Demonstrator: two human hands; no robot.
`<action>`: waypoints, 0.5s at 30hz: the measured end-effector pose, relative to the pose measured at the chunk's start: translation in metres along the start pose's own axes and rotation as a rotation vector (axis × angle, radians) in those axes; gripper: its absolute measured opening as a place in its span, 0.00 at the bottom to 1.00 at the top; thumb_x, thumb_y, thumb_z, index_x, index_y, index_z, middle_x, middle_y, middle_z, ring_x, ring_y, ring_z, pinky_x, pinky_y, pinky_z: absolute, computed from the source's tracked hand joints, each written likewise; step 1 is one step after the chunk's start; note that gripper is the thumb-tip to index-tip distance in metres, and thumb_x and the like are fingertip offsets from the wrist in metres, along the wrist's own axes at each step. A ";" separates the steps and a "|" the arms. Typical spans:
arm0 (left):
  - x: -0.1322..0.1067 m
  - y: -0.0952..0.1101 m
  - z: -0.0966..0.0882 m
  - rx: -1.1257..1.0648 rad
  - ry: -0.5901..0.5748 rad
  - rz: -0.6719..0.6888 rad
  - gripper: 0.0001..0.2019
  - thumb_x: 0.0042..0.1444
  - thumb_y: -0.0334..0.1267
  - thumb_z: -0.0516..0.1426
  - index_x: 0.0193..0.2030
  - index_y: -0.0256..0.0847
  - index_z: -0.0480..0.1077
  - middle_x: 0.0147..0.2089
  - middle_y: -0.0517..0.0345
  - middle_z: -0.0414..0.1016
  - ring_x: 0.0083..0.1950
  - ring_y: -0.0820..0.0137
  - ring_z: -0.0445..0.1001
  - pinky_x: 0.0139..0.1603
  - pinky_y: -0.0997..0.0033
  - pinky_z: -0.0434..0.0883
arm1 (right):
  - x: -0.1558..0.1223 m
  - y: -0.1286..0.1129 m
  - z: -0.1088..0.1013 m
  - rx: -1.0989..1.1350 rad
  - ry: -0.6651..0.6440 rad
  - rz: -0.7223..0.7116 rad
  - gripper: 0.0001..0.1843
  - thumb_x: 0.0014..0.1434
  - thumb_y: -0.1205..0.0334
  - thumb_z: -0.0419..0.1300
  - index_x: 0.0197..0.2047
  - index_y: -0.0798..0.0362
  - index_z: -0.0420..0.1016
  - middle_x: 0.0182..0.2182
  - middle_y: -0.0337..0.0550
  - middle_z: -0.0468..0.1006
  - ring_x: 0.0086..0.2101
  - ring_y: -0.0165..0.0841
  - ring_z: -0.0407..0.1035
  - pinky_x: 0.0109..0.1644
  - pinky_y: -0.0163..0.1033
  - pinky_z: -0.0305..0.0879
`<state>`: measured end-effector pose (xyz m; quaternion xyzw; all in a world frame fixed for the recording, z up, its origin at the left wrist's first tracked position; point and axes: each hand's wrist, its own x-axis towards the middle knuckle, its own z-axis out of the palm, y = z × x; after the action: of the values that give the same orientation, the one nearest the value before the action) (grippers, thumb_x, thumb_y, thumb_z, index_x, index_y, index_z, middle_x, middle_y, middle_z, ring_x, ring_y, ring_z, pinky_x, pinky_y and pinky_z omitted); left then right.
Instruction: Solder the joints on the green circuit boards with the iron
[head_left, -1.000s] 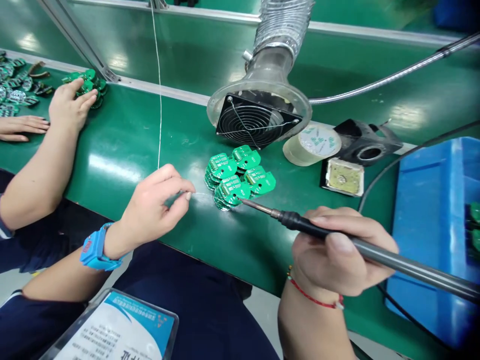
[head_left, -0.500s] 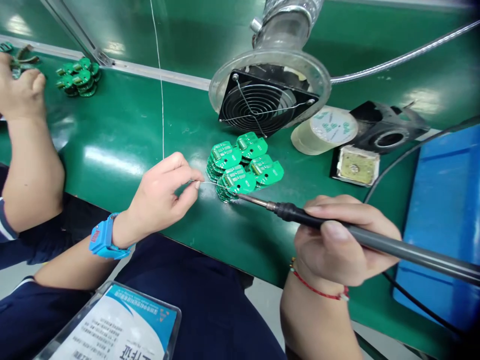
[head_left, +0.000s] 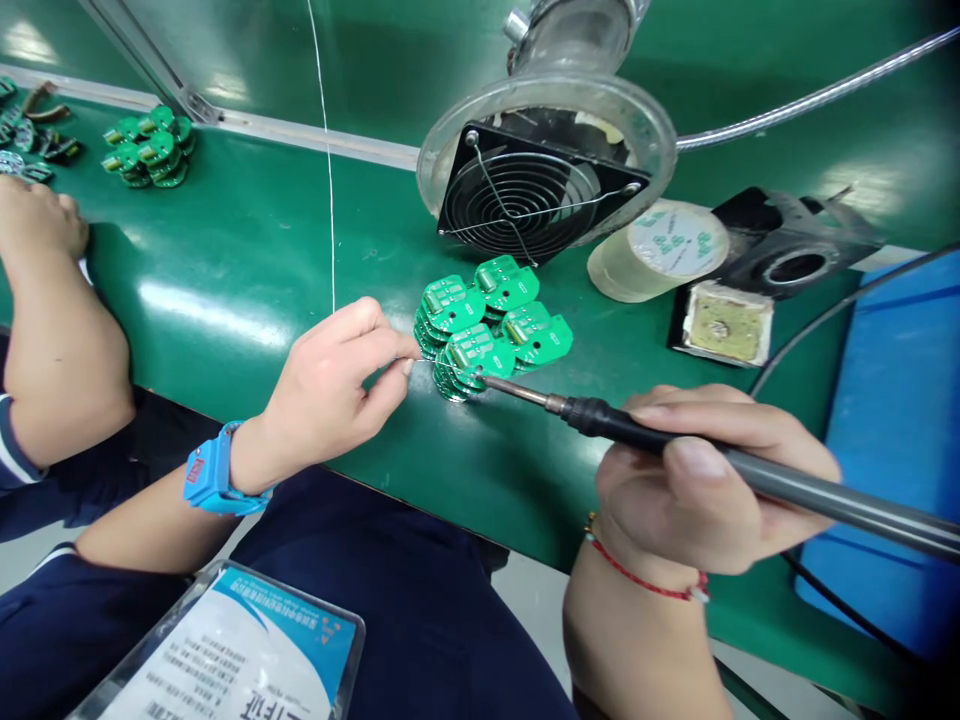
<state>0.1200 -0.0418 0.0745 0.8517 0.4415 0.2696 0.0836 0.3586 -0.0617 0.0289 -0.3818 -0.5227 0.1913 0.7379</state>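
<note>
Between thumb and forefinger, my left hand (head_left: 341,385) pinches a thin solder wire (head_left: 330,215), which hangs down from above and runs on toward the boards. My right hand (head_left: 712,480) is wrapped round a soldering iron (head_left: 637,430) like a pen. The iron's tip meets the lower edge of the front circuit board (head_left: 484,355), close to the end of the solder wire. Green circuit boards (head_left: 454,303) stand in several stacks side by side on the green table (head_left: 225,270). Whether tip and wire touch each other is too small to tell.
A fume extractor fan (head_left: 517,200) hangs just behind the boards. Right of it are a tape roll (head_left: 660,250), a soldering iron stand (head_left: 795,250) with a sponge (head_left: 724,325), and a blue bin (head_left: 892,430). A co-worker's hand (head_left: 37,220) rests at the left, near more boards (head_left: 154,148).
My left hand has moved slightly right, closer to the boards, with less wire showing beyond the fingers. The iron's tip has shifted slightly up and right. The co-worker's hand has drawn back toward the near edge.
</note>
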 end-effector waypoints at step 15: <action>0.007 0.003 0.009 0.073 -0.032 0.096 0.10 0.63 0.29 0.52 0.36 0.33 0.75 0.30 0.55 0.69 0.33 0.71 0.69 0.33 0.70 0.68 | 0.000 -0.002 0.001 -0.063 -0.015 0.038 0.07 0.47 0.64 0.63 0.30 0.51 0.83 0.18 0.38 0.71 0.20 0.29 0.63 0.19 0.34 0.52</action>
<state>0.1301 -0.0374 0.0710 0.8786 0.4082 0.2435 0.0465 0.3574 -0.0627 0.0308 -0.4134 -0.5266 0.1912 0.7178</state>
